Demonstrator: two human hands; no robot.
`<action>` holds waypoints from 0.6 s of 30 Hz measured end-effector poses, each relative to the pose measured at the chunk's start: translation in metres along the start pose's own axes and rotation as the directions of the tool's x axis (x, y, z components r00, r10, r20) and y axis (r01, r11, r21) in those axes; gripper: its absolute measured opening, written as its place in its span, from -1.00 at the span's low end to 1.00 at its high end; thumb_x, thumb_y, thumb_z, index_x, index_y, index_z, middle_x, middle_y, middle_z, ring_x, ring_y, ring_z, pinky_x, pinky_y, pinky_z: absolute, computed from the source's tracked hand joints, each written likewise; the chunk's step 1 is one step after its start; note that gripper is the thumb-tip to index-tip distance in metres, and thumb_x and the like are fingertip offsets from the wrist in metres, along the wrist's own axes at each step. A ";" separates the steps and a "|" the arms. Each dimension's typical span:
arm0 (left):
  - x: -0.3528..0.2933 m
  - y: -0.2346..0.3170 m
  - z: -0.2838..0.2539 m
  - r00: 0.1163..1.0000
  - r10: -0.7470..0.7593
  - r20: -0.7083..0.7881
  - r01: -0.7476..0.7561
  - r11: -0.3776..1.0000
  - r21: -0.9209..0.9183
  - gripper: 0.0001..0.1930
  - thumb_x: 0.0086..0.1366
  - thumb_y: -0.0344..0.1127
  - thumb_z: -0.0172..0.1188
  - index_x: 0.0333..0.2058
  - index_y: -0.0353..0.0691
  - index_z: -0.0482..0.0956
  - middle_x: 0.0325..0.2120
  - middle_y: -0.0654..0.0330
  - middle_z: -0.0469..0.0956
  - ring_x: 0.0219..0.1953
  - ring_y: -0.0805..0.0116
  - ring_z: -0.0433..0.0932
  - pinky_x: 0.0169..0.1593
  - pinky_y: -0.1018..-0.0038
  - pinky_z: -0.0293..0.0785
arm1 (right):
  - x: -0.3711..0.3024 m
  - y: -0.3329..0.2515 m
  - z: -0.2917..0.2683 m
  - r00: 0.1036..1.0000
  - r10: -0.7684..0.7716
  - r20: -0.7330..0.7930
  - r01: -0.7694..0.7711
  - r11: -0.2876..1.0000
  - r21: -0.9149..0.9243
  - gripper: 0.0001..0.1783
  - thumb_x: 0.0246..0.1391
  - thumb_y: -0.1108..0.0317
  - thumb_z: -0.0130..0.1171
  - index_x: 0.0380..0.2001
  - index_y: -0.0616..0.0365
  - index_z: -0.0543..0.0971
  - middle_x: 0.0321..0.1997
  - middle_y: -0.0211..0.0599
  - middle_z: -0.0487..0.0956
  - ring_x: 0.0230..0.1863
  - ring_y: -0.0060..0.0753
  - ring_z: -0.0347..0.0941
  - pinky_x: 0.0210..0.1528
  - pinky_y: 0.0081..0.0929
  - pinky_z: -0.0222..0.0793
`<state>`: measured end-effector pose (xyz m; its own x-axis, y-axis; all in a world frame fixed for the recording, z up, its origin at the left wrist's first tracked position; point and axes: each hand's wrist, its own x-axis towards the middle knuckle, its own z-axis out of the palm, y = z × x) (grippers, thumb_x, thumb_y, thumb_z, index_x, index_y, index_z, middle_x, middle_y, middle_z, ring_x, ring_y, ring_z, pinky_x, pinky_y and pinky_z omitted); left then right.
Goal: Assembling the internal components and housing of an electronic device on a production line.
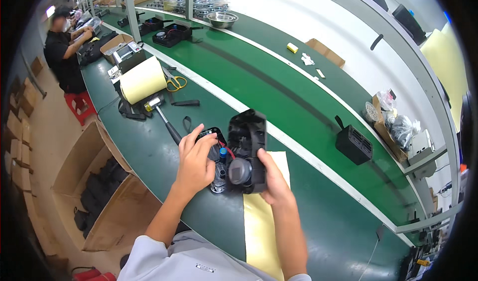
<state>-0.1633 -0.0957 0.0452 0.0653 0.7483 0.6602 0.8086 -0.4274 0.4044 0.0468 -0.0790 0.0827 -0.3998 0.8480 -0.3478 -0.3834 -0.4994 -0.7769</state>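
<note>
My right hand (274, 179) grips the right side of an open black plastic speaker housing (259, 151), which is tilted up with its inside toward me. A round grey speaker driver (240, 171) sits in its lower part. My left hand (195, 159) is closed with bent fingers at a small black part (215, 132) left of the housing; how firmly it holds is partly hidden. Red wires (229, 151) run between this part and the housing. A blue cylinder (223, 154) and a clear plastic piece (218, 182) show between my hands.
Cream sheet (259, 231) lies under my right forearm. Hammer (167, 119), yellow-handled scissors (176, 83) and a cream roll (143, 80) lie to the left. Across the green belt (294, 101) is a black speaker box (353, 145). An open carton (117, 206) stands lower left; a person (64, 52) works beyond.
</note>
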 end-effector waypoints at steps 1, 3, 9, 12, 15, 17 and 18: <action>0.001 0.001 0.003 0.999 -0.030 0.031 0.030 0.999 -0.018 -0.45 -0.10 -0.56 0.04 -0.01 -0.32 0.48 0.03 0.00 0.57 0.35 -0.13 0.26 0.33 -0.07 0.10 | -0.002 0.003 0.005 1.000 0.030 -0.004 -0.030 0.999 -0.018 -0.45 0.39 -0.05 -0.02 0.19 0.16 0.44 0.08 -0.23 0.62 0.00 -0.41 0.61 0.09 -0.34 0.57; 0.004 0.001 0.008 0.996 -0.061 0.070 0.066 0.996 -0.067 -0.43 -0.10 -0.56 0.04 0.02 -0.34 0.45 0.00 0.00 0.59 0.36 -0.13 0.24 0.34 -0.08 0.07 | -0.003 0.007 0.012 0.998 0.054 0.034 -0.053 0.998 -0.039 -0.44 0.39 -0.06 -0.01 0.20 0.16 0.44 0.07 -0.26 0.62 -0.02 -0.44 0.61 0.08 -0.36 0.57; 0.003 0.003 0.010 0.988 -0.127 0.082 0.135 0.986 -0.095 -0.52 -0.08 -0.56 0.07 -0.06 -0.37 0.43 -0.15 0.00 0.63 0.33 -0.12 0.26 0.32 -0.09 0.11 | 0.003 0.005 0.010 0.999 0.029 -0.037 -0.034 0.989 -0.145 -0.43 0.41 -0.05 -0.04 0.23 0.18 0.38 0.09 -0.25 0.57 0.02 -0.50 0.54 0.12 -0.43 0.48; 0.002 0.006 0.008 0.983 -0.173 0.067 0.174 0.985 -0.012 -0.62 -0.05 -0.59 0.03 -0.16 -0.34 0.46 -0.17 0.03 0.64 0.29 -0.09 0.30 0.33 -0.03 0.12 | 0.007 0.004 0.012 0.999 -0.037 -0.008 0.033 0.957 -0.288 -0.38 0.45 0.02 -0.11 0.36 0.24 0.23 0.21 -0.18 0.45 0.18 -0.47 0.39 0.25 -0.45 0.29; 0.003 0.003 0.005 0.976 -0.125 0.178 0.118 0.992 0.046 -0.71 0.03 -0.62 0.06 -0.21 -0.33 0.46 -0.20 0.05 0.64 0.30 -0.10 0.31 0.30 -0.03 0.16 | 0.009 0.008 0.022 0.976 -0.209 -0.056 0.163 0.881 -0.444 -0.30 0.40 0.07 0.01 0.38 0.33 0.16 0.20 -0.05 0.44 0.16 -0.36 0.41 0.25 -0.44 0.30; 0.004 -0.001 0.003 0.973 -0.112 0.204 0.103 0.993 0.054 -0.73 0.04 -0.61 0.08 -0.22 -0.33 0.50 -0.21 0.07 0.64 0.32 -0.11 0.29 0.31 -0.04 0.16 | 0.008 0.006 0.028 0.964 -0.260 -0.050 0.180 0.782 -0.597 -0.23 0.33 0.06 0.10 0.39 0.35 0.16 0.20 -0.01 0.44 0.15 -0.32 0.44 0.22 -0.41 0.33; 0.004 -0.002 0.002 0.978 -0.064 0.201 0.054 0.997 0.056 -0.75 0.05 -0.60 0.09 -0.24 -0.33 0.54 -0.22 0.09 0.64 0.34 -0.11 0.27 0.32 -0.05 0.15 | 0.007 0.006 0.031 0.953 -0.298 -0.050 0.168 0.660 -0.732 -0.16 0.27 0.05 0.19 0.39 0.37 0.15 0.20 0.04 0.45 0.13 -0.27 0.46 0.19 -0.38 0.37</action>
<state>-0.1636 -0.0904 0.0457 0.1294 0.8608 0.4922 0.8424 -0.3573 0.4033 0.0162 -0.0812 0.0921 -0.2251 0.9661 -0.1266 0.2897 -0.0577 -0.9554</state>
